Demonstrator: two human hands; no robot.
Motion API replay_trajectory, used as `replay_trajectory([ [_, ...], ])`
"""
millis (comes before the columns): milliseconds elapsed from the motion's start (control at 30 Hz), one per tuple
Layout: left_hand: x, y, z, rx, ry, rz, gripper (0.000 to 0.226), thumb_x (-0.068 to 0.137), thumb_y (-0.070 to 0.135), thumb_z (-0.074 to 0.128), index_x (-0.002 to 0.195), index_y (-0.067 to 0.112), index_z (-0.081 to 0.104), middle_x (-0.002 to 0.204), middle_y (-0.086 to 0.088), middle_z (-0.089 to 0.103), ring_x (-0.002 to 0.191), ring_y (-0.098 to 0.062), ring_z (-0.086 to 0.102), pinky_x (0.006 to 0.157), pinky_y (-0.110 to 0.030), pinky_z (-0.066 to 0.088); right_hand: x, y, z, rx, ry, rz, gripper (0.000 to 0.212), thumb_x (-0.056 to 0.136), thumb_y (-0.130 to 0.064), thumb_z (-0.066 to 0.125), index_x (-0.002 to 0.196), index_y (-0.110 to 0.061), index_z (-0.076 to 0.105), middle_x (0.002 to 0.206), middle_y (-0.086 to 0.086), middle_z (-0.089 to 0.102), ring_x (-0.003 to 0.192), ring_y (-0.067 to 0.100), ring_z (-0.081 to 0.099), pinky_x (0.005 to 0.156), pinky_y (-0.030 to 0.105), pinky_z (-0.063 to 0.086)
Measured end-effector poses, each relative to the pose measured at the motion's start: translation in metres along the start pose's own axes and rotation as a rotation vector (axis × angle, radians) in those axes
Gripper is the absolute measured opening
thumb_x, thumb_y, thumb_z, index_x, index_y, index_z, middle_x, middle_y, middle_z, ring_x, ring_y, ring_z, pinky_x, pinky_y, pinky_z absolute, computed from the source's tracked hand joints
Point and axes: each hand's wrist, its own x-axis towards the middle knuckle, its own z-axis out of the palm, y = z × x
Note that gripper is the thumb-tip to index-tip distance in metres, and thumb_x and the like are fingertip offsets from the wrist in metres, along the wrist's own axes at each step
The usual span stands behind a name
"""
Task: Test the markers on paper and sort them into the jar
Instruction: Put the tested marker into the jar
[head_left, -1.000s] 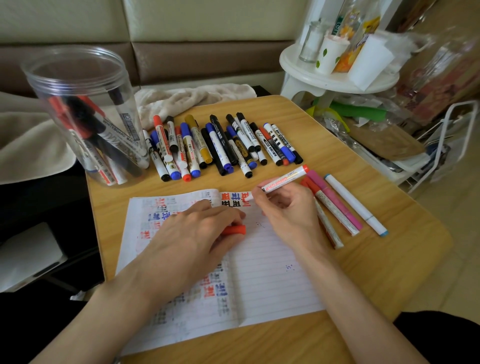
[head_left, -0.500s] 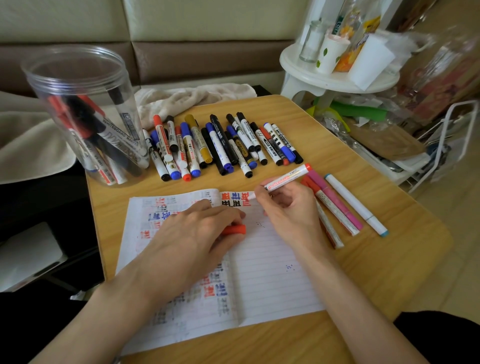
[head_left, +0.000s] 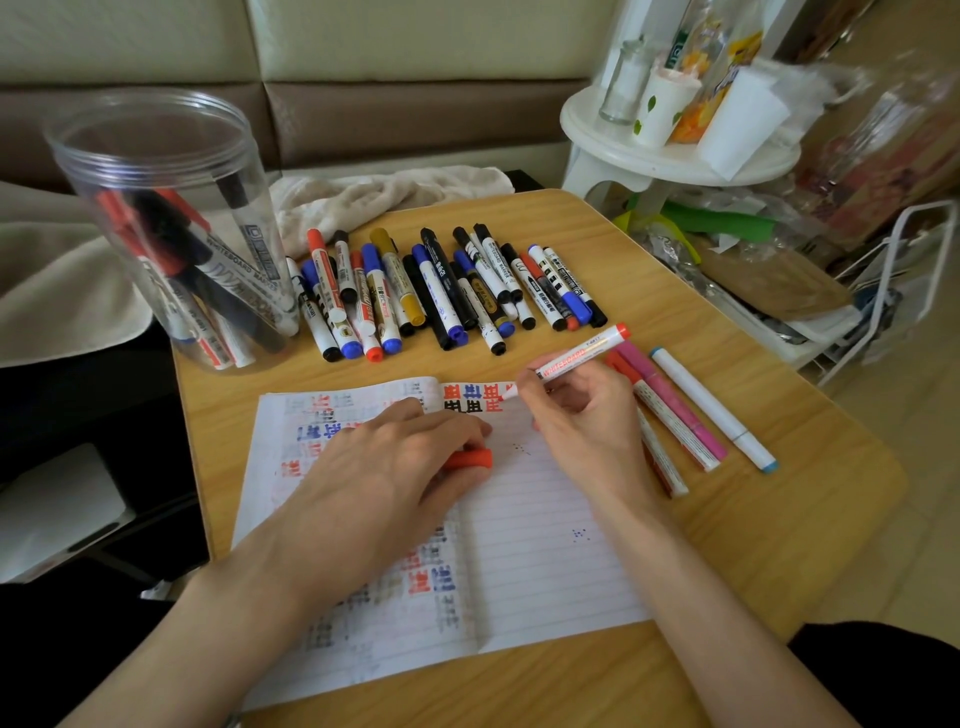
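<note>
An open lined notebook (head_left: 545, 551) lies on the wooden table (head_left: 779, 530), with red, blue and black test marks across its pages. My right hand (head_left: 582, 421) grips a red whiteboard marker (head_left: 587, 356), its tip touching the page's top edge. My left hand (head_left: 384, 473) rests on the notebook and holds the marker's red cap (head_left: 470, 460). A row of several capped markers (head_left: 441, 291) lies behind the notebook. The clear plastic jar (head_left: 171, 171) at the back left holds several markers.
Three markers, red, pink and white-blue (head_left: 691, 410), lie beside my right hand. A beige cloth (head_left: 384, 195) lies behind the table. A white stool (head_left: 665, 156) with cups and bottles stands at the back right, with clutter and a wire rack (head_left: 904, 291) beside it.
My right hand has shifted the marker slightly right along the top of the page, adding red strokes. My left hand has stayed put on the cap.
</note>
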Motion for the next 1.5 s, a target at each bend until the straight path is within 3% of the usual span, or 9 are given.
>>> replay_trajectory([
  [267,-0.001,0.0,-0.001,-0.012,0.005,-0.001,0.034,0.1,0.055,0.042,0.126,0.04,0.057,0.129,0.025,0.062,0.109,-0.003,0.054,0.079,-0.031,0.055,-0.001,-0.003,0.0,-0.035,-0.025,0.0,0.006,0.09,-0.017,0.076,0.086,-0.019,0.072,0.08,-0.005,0.078,0.078,0.017,0.075,0.068,0.038,0.062],
  [433,0.0,-0.001,0.0,-0.081,0.042,-0.029,0.034,0.098,0.056,0.044,0.124,0.039,0.058,0.127,0.023,0.062,0.111,-0.002,0.057,0.085,-0.032,0.056,-0.003,-0.009,-0.002,0.052,-0.004,0.044,0.009,0.092,-0.014,0.074,0.085,-0.018,0.073,0.072,-0.009,0.075,0.068,0.008,0.068,0.061,0.024,0.054],
  [600,0.002,0.0,-0.003,-0.244,0.134,-0.113,0.028,0.097,0.047,0.052,0.116,0.03,0.066,0.111,0.019,0.065,0.097,-0.003,0.062,0.083,-0.025,0.053,-0.005,-0.016,-0.009,0.257,-0.057,0.106,0.008,0.094,-0.009,0.072,0.101,-0.014,0.071,0.071,-0.01,0.069,0.067,0.004,0.063,0.068,0.021,0.053],
  [767,0.003,0.005,-0.009,-0.281,0.199,-0.176,0.029,0.094,0.047,0.056,0.11,0.028,0.071,0.089,0.027,0.06,0.09,0.009,0.057,0.074,-0.005,0.042,-0.012,-0.029,-0.017,0.366,-0.192,0.095,0.008,0.094,-0.008,0.072,0.1,-0.011,0.068,0.084,0.024,0.068,0.068,0.021,0.058,0.057,0.016,0.045],
  [967,0.002,0.008,-0.014,-0.308,0.201,-0.18,0.034,0.091,0.05,0.054,0.108,0.026,0.072,0.085,0.026,0.061,0.089,0.009,0.057,0.074,-0.005,0.042,-0.019,-0.033,-0.021,0.365,-0.274,0.082,0.006,0.095,-0.011,0.072,0.094,-0.016,0.069,0.088,0.031,0.065,0.068,0.023,0.058,0.055,0.017,0.042],
  [1100,0.002,0.009,-0.013,-0.324,0.196,-0.186,0.032,0.09,0.05,0.056,0.107,0.029,0.071,0.085,0.027,0.061,0.09,0.009,0.058,0.075,-0.006,0.043,-0.024,-0.034,-0.021,0.333,-0.312,0.04,0.005,0.096,-0.013,0.074,0.095,-0.015,0.068,0.084,0.023,0.068,0.066,0.019,0.06,0.063,0.015,0.048],
  [1233,0.003,0.009,-0.012,-0.311,0.204,-0.176,0.021,0.093,0.042,0.063,0.107,0.03,0.071,0.085,0.024,0.064,0.089,0.004,0.06,0.075,-0.01,0.046,-0.028,-0.035,-0.017,0.325,-0.358,0.014,0.01,0.093,-0.012,0.078,0.098,-0.007,0.07,0.078,0.001,0.07,0.063,0.017,0.061,0.061,0.023,0.05],
  [1367,0.004,0.007,-0.013,-0.312,0.199,-0.176,0.022,0.092,0.046,0.062,0.11,0.036,0.071,0.089,0.022,0.068,0.086,-0.002,0.063,0.074,-0.017,0.05,-0.028,-0.034,-0.02,0.303,-0.398,0.038,0.018,0.089,-0.02,0.081,0.105,-0.011,0.076,0.079,-0.005,0.073,0.064,0.011,0.059,0.063,0.025,0.051],
  [1500,0.003,0.002,-0.016,-0.321,0.233,-0.18,0.038,0.087,0.059,0.053,0.113,0.039,0.072,0.086,0.03,0.065,0.086,0.004,0.061,0.072,-0.01,0.045,-0.021,-0.034,-0.031,0.442,-0.35,0.173,0.023,0.087,-0.038,0.077,0.105,-0.025,0.079,0.08,0.003,0.067,0.062,0.013,0.054,0.053,0.021,0.04],
])
